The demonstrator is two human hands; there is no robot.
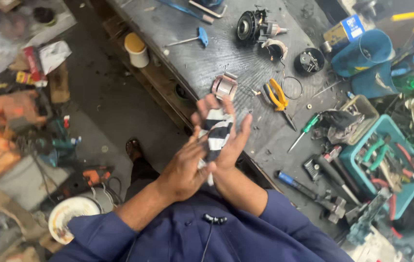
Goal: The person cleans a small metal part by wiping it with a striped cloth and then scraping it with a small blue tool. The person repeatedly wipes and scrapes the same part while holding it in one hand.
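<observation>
Both of my hands are pressed around a black-and-white striped cloth (216,133) in front of my chest, over the edge of a grey workbench (202,58). My left hand (183,170) cups the cloth from below, fingers closed on it. My right hand (229,131) lies over the cloth with its fingers spread upward. Just beyond my fingertips a round motor stator with copper windings (224,86) rests on the bench. Yellow-handled pliers (277,94) lie to its right.
Farther back on the bench are a motor armature (255,26), a black round cap (309,60), a blue T-handle key (192,39) and a white jar (136,48). A green screwdriver (304,131) and a teal tray of pliers (386,160) lie right. Power tools (56,143) and a white plate (69,216) crowd the floor.
</observation>
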